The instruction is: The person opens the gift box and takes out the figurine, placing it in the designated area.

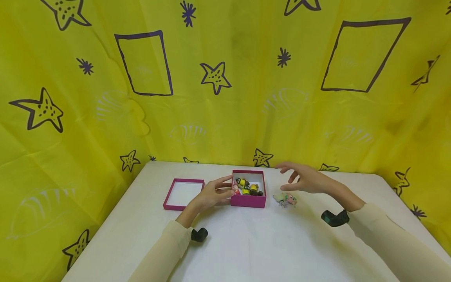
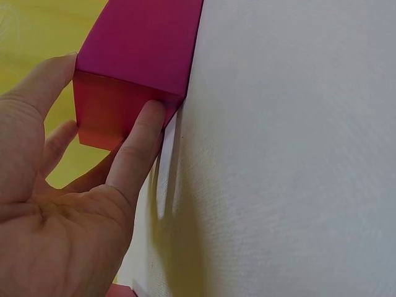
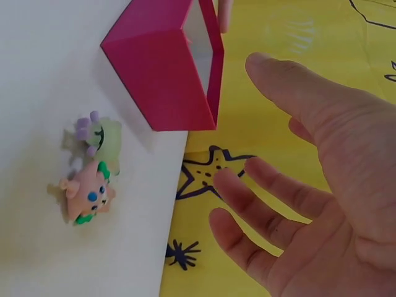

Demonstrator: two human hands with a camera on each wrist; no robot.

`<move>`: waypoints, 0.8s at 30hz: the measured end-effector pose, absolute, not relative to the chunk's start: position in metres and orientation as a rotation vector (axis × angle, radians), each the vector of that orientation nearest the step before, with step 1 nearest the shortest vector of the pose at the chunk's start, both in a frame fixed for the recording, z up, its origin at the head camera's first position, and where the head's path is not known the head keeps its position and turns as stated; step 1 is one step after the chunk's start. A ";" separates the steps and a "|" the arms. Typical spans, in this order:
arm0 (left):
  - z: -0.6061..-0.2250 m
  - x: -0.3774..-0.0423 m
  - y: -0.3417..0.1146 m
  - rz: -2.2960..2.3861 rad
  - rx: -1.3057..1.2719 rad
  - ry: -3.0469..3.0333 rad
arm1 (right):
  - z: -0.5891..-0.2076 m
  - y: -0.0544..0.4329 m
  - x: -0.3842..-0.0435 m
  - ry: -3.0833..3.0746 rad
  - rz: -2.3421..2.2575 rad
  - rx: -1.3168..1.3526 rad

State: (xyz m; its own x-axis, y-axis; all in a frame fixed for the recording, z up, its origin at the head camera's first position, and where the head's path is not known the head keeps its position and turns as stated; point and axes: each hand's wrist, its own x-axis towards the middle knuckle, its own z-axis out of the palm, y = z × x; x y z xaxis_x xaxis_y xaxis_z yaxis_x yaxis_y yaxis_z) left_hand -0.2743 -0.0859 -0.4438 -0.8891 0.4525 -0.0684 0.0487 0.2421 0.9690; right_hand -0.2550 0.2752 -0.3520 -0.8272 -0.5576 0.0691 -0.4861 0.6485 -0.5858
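Note:
A magenta box with a white inside stands on the table, holding several small figurines, some yellow and brown. My left hand touches the box's left side with fairly straight fingers; in the left wrist view its fingertips rest against the box wall. To the right of the box my right hand hovers with parted fingers and nothing between them. Below it on the table lie a pink figurine with green ears and a pale green one with purple parts, side by side.
The box's lid, magenta-rimmed and white inside, lies upturned on the table left of my left hand. A white cloth covers the table. Behind it hangs a yellow curtain with dark stars and frames.

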 end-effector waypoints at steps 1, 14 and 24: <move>-0.444 -0.274 -0.086 1.687 0.464 2.187 | -0.352 0.272 -0.256 2.748 -0.917 -0.879; -0.445 -0.276 -0.087 1.693 0.445 2.175 | -0.350 0.230 -0.274 2.743 -0.864 -1.029; -0.447 -0.277 -0.087 1.696 0.445 2.163 | -0.359 0.194 -0.286 2.717 -0.868 -1.054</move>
